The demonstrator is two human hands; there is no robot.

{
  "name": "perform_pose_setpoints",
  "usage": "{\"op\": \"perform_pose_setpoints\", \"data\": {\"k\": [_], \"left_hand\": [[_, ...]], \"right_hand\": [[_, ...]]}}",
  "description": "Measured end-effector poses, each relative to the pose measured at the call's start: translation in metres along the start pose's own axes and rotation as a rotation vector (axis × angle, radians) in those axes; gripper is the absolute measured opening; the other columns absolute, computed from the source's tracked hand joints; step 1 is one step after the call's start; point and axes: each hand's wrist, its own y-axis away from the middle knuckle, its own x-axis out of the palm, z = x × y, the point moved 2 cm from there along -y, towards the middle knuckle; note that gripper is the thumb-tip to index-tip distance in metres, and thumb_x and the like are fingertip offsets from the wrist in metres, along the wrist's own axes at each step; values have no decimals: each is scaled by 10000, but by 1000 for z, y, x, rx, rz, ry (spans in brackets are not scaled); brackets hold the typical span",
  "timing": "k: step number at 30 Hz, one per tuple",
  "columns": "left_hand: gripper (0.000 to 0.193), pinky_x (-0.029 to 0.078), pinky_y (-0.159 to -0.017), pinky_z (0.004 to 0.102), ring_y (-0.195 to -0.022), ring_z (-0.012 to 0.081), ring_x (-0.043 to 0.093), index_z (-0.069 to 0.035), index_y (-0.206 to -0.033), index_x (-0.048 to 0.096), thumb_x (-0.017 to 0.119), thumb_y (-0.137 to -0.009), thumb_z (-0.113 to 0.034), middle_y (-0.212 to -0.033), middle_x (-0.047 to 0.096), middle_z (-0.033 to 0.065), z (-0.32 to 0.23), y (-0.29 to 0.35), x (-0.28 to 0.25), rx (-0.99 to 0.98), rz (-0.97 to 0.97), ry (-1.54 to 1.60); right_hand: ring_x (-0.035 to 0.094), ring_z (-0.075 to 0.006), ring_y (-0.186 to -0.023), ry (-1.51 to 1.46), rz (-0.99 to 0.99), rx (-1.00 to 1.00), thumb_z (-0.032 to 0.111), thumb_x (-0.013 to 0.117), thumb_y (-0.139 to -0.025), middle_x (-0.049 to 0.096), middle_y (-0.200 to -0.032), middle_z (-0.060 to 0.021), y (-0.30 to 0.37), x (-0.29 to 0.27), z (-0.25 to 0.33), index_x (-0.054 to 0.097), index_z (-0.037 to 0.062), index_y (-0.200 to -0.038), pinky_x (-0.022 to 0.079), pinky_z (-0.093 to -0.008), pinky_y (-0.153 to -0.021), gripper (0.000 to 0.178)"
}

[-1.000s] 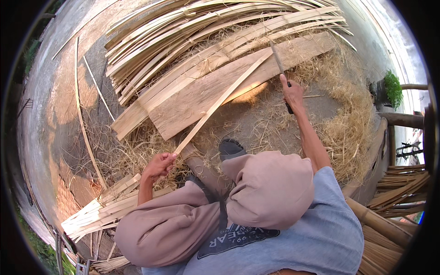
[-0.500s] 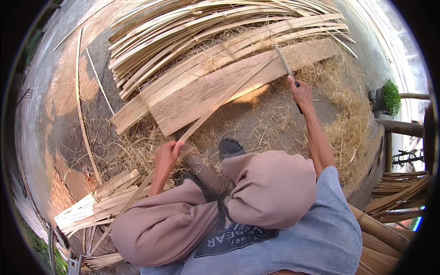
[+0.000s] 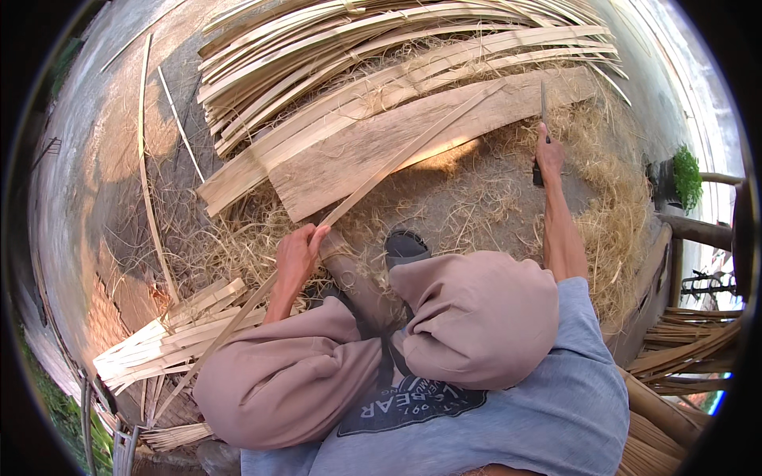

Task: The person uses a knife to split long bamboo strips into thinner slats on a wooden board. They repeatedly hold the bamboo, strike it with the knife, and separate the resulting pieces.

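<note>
Now knife (image 3: 544, 105) farther from strip (image 3: 389, 170)

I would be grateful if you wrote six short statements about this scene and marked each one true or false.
1. The left hand holds a long pale strip. True.
2. The right hand holds a knife. True.
3. The knife's blade is pressed against the strip. False: the blade stands apart, to the right of the strip's far end.
4. The strip lies across a wide wooden board. True.
5. The person is dressed entirely in blue. False: the shirt is blue, but the trousers are pinkish-brown.
6. Curly shavings lie only at the left. False: they also lie at the right, beyond the right forearm.
</note>
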Motion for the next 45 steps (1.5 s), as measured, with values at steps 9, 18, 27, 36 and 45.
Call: {"op": "perform_pose_setpoints", "data": {"k": [9,18,27,36,45], "left_hand": [[445,493,-616,231,-651,77,599,-18,-1106,706,664,-1023,-453,-784,706,16,39,8,-30,-267,483,502],[416,355,-546,271,-603,68,462,-19,-831,705,689,-1016,-392,-643,549,-27,66,47,-39,-254,276,457],[503,436,-594,375,-565,198,561,-35,-805,745,681,-962,-509,-589,595,72,-14,-16,-1,-172,180,250],[442,416,-574,344,-564,152,558,-39,-841,762,701,-965,-460,-580,581,66,-5,-15,11,-189,185,335],[371,535,-740,377,-786,282,722,-152,-1278,745,704,-988,-379,-957,764,185,-31,-3,20,88,-76,302]], "right_hand": [[665,-407,-729,198,171,-319,703,555,-965,632,-701,-248,102,50,58,614,-26,-721,482,-506,-691,771],[580,-141,-442,-287,248,39,641,564,-1000,586,-569,-80,71,67,64,584,28,-692,483,-323,-431,685],[678,-376,-662,15,381,-340,602,583,-1007,630,-642,-210,213,89,89,619,-26,-792,515,-491,-638,665],[690,-372,-660,91,404,-527,614,592,-993,632,-626,-205,204,89,81,593,2,-733,536,-453,-619,665],[696,-366,-687,-7,452,-390,589,652,-968,646,-671,-196,226,100,91,662,8,-844,514,-462,-613,594]]}}
